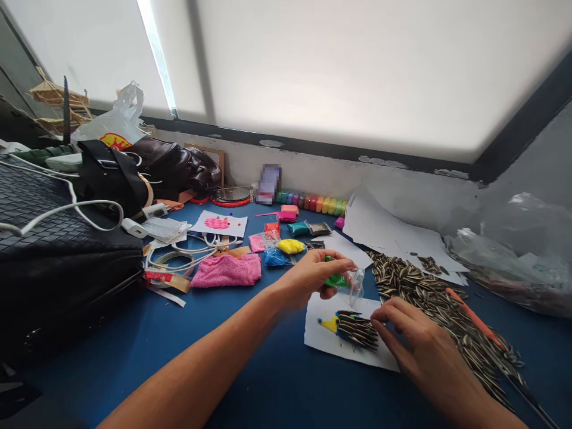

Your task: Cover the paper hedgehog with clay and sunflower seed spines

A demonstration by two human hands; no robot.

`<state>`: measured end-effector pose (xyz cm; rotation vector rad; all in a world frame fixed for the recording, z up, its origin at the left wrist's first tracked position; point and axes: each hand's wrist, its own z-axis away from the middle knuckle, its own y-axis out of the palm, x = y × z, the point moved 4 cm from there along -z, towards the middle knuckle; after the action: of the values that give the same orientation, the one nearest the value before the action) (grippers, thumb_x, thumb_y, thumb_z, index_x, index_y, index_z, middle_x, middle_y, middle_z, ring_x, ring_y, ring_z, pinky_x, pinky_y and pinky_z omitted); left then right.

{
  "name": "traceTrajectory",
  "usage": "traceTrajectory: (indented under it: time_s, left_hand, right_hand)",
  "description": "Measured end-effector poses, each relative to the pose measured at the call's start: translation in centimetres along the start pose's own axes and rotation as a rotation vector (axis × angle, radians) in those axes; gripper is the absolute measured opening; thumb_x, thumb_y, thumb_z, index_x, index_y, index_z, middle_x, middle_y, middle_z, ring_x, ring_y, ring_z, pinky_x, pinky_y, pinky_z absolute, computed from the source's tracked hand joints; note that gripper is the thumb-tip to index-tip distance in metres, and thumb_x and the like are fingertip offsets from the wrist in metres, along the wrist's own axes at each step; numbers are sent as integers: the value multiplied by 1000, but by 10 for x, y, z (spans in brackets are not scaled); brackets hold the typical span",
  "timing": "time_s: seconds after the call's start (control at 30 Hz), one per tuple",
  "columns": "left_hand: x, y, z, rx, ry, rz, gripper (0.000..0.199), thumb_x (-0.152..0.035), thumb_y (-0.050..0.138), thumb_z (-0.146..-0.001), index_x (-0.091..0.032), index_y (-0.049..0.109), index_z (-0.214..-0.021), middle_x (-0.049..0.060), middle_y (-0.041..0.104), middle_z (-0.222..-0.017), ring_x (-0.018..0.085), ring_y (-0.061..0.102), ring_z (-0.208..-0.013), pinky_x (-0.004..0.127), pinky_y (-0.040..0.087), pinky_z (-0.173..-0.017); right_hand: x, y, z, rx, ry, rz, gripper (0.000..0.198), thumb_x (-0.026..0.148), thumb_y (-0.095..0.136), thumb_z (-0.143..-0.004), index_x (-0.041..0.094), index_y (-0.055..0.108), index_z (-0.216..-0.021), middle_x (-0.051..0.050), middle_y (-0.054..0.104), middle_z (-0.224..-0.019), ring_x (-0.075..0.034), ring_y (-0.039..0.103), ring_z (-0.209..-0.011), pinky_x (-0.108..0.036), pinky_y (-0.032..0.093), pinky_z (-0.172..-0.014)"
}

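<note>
My left hand [319,271] is closed around a small clear packet of green modelling clay [336,280], above the far edge of a white paper sheet [319,339]. On that sheet lies a hedgehog figure with a yellow clay face [330,325], a blue nose and striped sunflower seeds [360,332] as spines. My right hand [413,333] is at the sheet's right side, thumb and forefinger pinched together near the ends of the spines. What those fingertips hold, if anything, is too small to make out.
A large heap of sunflower seeds [406,283] spreads at the right, with an orange-handled tool [476,319] on it. Clay packets [290,246], a pink cloth [227,270] and white cables [179,262] lie mid-table. A black bag [67,256] stands left; plastic bags [513,268] lie right.
</note>
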<state>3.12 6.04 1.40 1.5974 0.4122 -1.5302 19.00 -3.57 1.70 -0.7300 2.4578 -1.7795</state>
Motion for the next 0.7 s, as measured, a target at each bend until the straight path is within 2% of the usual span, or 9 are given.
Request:
traceTrajectory:
  time_s: [0.1, 0.2, 0.37, 0.53, 0.6, 0.7]
  left_hand:
    - [2, 0, 0, 2, -13, -5, 23, -34, 67, -84, -13, 60, -86, 3, 64, -69, 3, 40, -40, 19, 24, -40]
    - [4, 1, 1, 27, -21, 9, 26, -37, 65, -86, -13, 59, -91, 5, 67, -76, 4, 47, -40, 20, 30, -42]
    - [11, 7, 0, 127, -31, 1, 37, -33, 77, -76, -12, 58, -100, 6, 69, -85, 7, 58, -48, 22, 43, -51]
    - [18, 13, 0, 203, -32, -4, 40, -33, 79, -73, -12, 58, -100, 8, 70, -89, 9, 61, -50, 25, 48, -54]
    - [19, 15, 0, 215, -33, -4, 43, -33, 80, -71, -12, 59, -101, 7, 70, -84, 10, 63, -52, 26, 50, -58]
    - [19, 17, 1, 229, -42, -27, 41, -33, 82, -69, -11, 60, -96, 5, 69, -74, 13, 67, -59, 27, 53, -64]
  right_hand:
    - [0, -4, 0, -19, 66, -62, 26, 39, 47, -96, 25, 64, -81, -5, 66, -82, -17, 63, -66, -28, 48, -55]
    - [2, -9, 0, -37, 162, -190, 29, 43, 49, -94, 25, 64, -78, -2, 66, -74, -17, 61, -61, -27, 48, -54]
    - [4, -15, 0, -57, 310, -367, 35, 51, 49, -91, 25, 65, -74, -1, 68, -68, -18, 64, -62, -24, 50, -53]
    - [1, -9, 0, 22, 371, -470, 36, 54, 53, -88, 23, 69, -77, -3, 72, -70, -18, 66, -64, -25, 53, -57]
    - [-1, -10, 0, 10, 382, -446, 36, 52, 53, -87, 22, 68, -74, -3, 71, -67, -18, 65, -61, -25, 52, -55]
    - [-3, -16, 1, -93, 411, -428, 34, 51, 54, -86, 23, 67, -73, -3, 69, -65, -18, 66, -60, -25, 53, -54]
